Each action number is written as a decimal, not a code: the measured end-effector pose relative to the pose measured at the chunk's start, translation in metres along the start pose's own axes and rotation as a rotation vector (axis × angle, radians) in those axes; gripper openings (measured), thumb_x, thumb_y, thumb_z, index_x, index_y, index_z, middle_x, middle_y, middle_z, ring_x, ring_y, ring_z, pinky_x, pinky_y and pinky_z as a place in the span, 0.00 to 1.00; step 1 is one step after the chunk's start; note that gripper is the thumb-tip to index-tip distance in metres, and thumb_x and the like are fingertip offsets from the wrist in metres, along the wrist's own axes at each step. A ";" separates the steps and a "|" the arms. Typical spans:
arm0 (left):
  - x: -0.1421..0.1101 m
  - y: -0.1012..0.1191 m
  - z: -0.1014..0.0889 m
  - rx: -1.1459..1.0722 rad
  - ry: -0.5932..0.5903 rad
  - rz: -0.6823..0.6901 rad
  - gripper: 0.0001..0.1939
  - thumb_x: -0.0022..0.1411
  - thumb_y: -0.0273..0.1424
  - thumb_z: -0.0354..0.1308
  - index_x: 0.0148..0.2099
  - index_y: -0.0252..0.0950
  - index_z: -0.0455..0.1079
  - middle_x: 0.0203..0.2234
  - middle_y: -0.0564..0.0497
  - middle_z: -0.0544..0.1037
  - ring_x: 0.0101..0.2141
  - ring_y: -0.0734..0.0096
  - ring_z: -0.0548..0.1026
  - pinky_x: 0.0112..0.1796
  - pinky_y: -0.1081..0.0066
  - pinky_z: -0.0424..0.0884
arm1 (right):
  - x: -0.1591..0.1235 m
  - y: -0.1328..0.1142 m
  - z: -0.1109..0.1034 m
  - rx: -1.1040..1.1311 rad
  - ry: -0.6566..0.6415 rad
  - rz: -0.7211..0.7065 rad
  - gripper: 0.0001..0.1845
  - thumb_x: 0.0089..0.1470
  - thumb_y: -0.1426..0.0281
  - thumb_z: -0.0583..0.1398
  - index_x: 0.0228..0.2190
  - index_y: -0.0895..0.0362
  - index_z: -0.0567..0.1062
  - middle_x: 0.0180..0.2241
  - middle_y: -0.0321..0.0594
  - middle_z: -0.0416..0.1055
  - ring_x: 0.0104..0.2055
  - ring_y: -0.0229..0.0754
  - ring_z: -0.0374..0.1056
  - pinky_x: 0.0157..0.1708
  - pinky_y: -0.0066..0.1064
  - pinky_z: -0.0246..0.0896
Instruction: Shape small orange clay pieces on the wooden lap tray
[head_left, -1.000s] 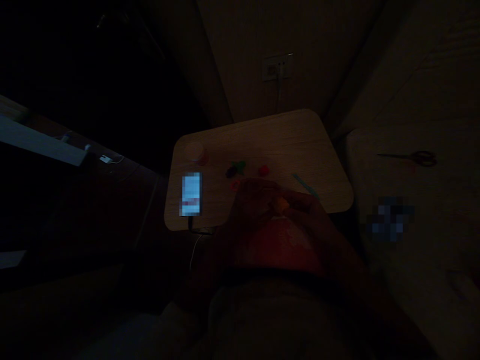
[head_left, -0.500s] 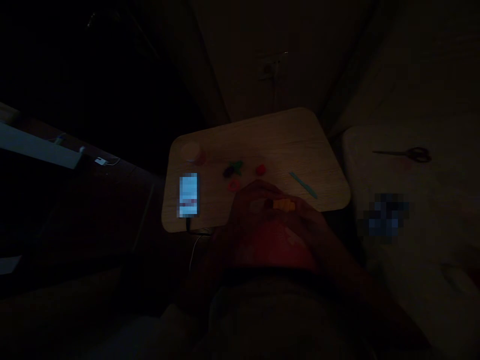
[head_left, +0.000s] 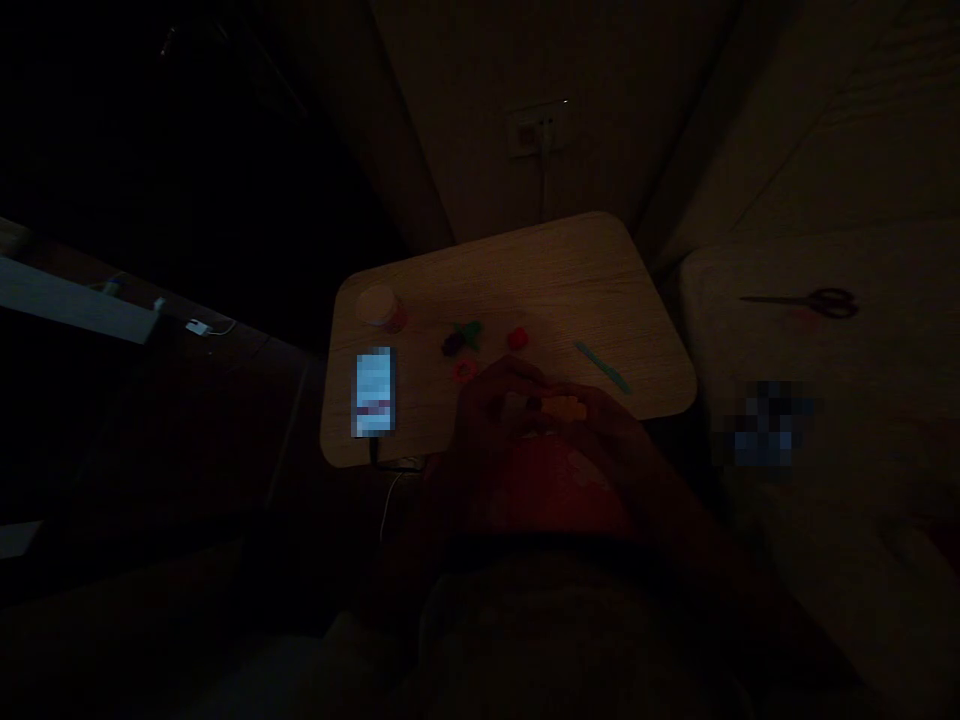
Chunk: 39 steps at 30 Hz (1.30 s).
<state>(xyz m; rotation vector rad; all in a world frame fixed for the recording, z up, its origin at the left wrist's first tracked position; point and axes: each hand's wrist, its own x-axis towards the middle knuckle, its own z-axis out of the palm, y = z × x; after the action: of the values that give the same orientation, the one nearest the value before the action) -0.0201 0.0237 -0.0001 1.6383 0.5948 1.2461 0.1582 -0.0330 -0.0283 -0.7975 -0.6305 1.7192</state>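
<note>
Both hands meet at the near edge of a small wooden table, in dim light. My right hand point(head_left: 611, 428) is closed around a small yellow-orange ridged piece point(head_left: 564, 408). My left hand point(head_left: 484, 405) is curled at its left end, where a dark spot and a pale patch show between the fingers; what it grips is too dark to name. Just beyond the hands lie a red lump point(head_left: 517, 338), a red ring-like piece point(head_left: 464, 371), a green piece point(head_left: 470, 332) and a dark purple piece point(head_left: 453, 345). A teal plastic knife-like tool point(head_left: 604, 367) rests to the right.
A lidded tub point(head_left: 379, 305) and a lit phone-like screen point(head_left: 373, 392) with a cable stand on the left of the table point(head_left: 555, 250). Scissors point(head_left: 814, 302) and a blurred item point(head_left: 769, 430) lie on a pale surface at right. A wall socket point(head_left: 527, 133) is behind.
The view has shifted slightly, and the picture is a little sharper. Both hands stay together around the yellow-orange piece, with only small finger movement. The things on the table have not moved.
</note>
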 end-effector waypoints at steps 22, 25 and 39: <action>-0.006 0.014 0.009 0.024 0.005 0.006 0.14 0.64 0.46 0.72 0.43 0.41 0.81 0.42 0.48 0.81 0.41 0.66 0.80 0.38 0.66 0.77 | 0.001 0.005 0.001 0.051 -0.069 0.029 0.27 0.41 0.49 0.78 0.41 0.48 0.87 0.45 0.42 0.83 0.48 0.52 0.77 0.52 0.46 0.72; -0.003 0.018 0.008 0.115 -0.037 0.011 0.19 0.63 0.49 0.71 0.46 0.41 0.81 0.45 0.46 0.82 0.45 0.62 0.81 0.43 0.62 0.79 | 0.000 -0.001 0.004 0.036 -0.073 0.018 0.27 0.43 0.47 0.77 0.41 0.47 0.87 0.44 0.41 0.82 0.49 0.52 0.77 0.52 0.46 0.72; 0.005 0.019 0.003 0.381 -0.045 0.113 0.09 0.67 0.39 0.69 0.41 0.40 0.81 0.42 0.48 0.83 0.42 0.65 0.81 0.44 0.63 0.78 | 0.006 0.012 -0.002 0.126 -0.131 0.026 0.23 0.52 0.47 0.72 0.42 0.47 0.83 0.42 0.40 0.81 0.52 0.53 0.76 0.54 0.47 0.73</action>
<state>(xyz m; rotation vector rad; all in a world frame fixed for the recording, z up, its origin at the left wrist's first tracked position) -0.0185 0.0188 0.0187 2.0343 0.7547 1.2251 0.1515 -0.0306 -0.0401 -0.6112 -0.5960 1.8270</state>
